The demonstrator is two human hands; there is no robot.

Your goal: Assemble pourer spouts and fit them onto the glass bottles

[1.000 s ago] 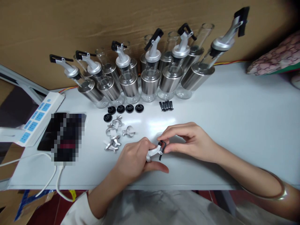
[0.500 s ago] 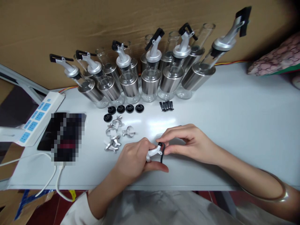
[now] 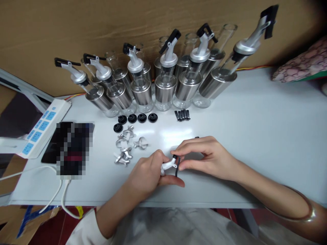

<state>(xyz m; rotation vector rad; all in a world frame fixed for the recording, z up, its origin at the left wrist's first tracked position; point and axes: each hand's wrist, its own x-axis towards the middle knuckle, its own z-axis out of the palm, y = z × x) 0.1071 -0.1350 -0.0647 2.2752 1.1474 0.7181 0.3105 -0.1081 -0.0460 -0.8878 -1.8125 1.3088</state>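
Note:
My left hand is closed around a silver pour spout, its neck pointing right. At the spout's tip sits a black flip lever, hanging down past the neck. My right hand pinches this lever between thumb and fingers, close to the tip. The spout's base is hidden in my left hand. Left of my hands lie several loose silver spouts, with several black stoppers beyond them. A cluster of small black levers rests farther back.
Several glass bottles with steel sleeves line the back, the front ones topped with spouts. A cardboard wall stands behind. On the left are a power strip, a phone and white cables. A patterned cloth item lies at right.
The whole view has shifted very slightly. Both hands keep the same hold on the spout and its lever, with no clear movement between them.

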